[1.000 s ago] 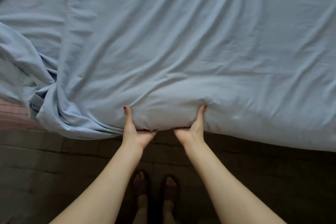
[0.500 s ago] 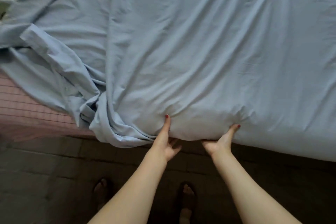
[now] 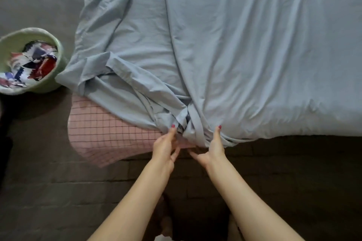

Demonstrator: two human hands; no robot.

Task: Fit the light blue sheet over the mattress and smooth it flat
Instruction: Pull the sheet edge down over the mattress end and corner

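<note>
A green tub (image 3: 49, 82) of patterned cloth sits on the floor. Beside it, a pink checked mattress (image 3: 101, 133) corner lies bare. The light blue sheet (image 3: 254, 55), soft, light and creased, covers the rest, bunched at the near edge. There the left hand (image 3: 165, 147) and right hand (image 3: 214, 149) pinch its folds; likely the best hold.
</note>
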